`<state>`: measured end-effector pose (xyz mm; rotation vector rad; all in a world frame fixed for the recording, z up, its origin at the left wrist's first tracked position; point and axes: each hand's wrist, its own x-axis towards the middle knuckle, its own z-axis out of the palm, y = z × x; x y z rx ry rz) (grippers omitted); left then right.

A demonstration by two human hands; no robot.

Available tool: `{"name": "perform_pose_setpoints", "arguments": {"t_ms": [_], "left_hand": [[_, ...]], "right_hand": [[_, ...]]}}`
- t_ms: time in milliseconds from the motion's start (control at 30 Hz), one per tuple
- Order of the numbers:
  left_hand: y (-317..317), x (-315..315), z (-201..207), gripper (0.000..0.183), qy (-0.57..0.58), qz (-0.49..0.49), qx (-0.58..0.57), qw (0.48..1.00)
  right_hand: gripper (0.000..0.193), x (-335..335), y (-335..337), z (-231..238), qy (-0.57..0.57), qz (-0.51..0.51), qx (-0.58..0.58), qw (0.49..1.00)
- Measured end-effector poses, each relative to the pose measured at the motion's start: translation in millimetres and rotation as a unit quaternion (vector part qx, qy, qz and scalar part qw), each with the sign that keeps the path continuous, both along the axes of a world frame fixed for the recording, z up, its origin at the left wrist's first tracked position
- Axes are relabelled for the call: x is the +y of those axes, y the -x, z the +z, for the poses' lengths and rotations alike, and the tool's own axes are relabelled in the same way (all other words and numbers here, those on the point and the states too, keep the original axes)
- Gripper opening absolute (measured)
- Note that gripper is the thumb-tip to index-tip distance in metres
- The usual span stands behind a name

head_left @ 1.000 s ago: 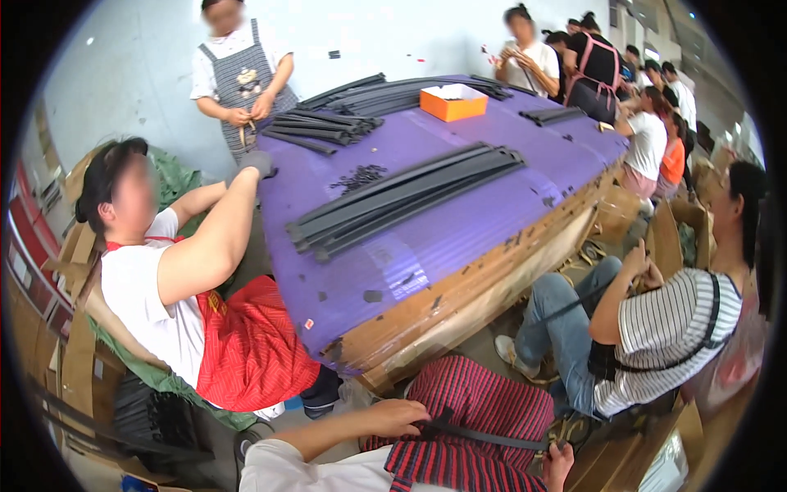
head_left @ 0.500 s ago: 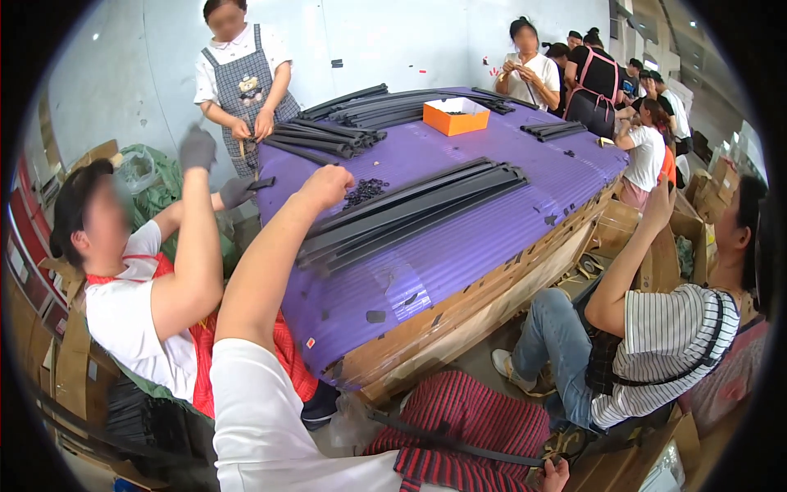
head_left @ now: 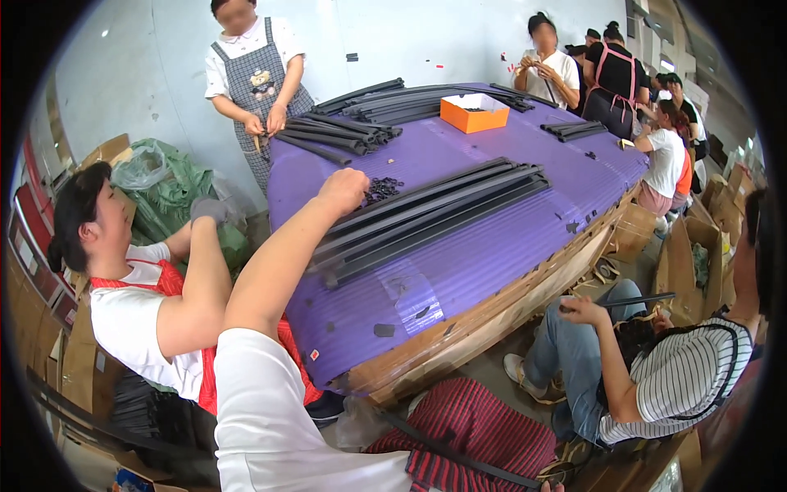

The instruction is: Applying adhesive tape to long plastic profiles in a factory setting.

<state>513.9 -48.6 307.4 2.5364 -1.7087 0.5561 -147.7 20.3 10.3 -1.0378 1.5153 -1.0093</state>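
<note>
The left hand (head_left: 344, 190), fingers curled shut, reaches the small black parts (head_left: 382, 189) heaped just beyond them on the purple counter (head_left: 492, 246), beside the long black strips (head_left: 426, 215); the right hand is out of view.

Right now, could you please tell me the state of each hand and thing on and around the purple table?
left hand: closed, reaching onto the table at the small black parts.
right hand: out of view.
small black parts: loose heap beside the left hand.
long black strips: lying flat, side by side.
orange box: open, at the far end.
purple table: covered with a ribbed sheet.
strip on lap: lying across the red striped cloth.
</note>
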Motion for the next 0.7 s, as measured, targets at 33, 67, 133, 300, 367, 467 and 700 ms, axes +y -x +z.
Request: {"name": "perform_pose_setpoints", "arguments": {"t_ms": [33,67,133,300,367,467,700], "left_hand": [[-1,2,2,0.012,0.0,0.003,-0.001,1.0],[-2,4,4,0.012,0.029,0.01,0.025,0.999],[-2,11,9,0.015,0.055,0.029,0.043,0.997],[19,28,34,0.013,0.133,-0.008,0.038,0.99],[46,35,51,0.013,0.174,-0.035,0.047,0.983],[115,63,66,0.015,0.29,-0.09,0.458,0.836],[301,163,-60,0.013,-0.109,-0.139,0.847,0.502]], "right_hand": [[0.026,0,2,-2,0.045,0.045,0.049,0.997],[0.025,-4,1,-6,-0.055,-0.015,-0.056,0.997],[0.025,-10,6,-14,-0.035,0.011,-0.017,0.999],[0.025,-24,16,-42,-0.066,0.003,-0.005,0.998],[0.027,-25,19,-47,-0.049,0.041,-0.032,0.997],[0.027,-21,21,-41,0.015,0.049,0.055,0.997],[0.028,-17,8,-15,-0.036,0.005,-0.047,0.998]]}}
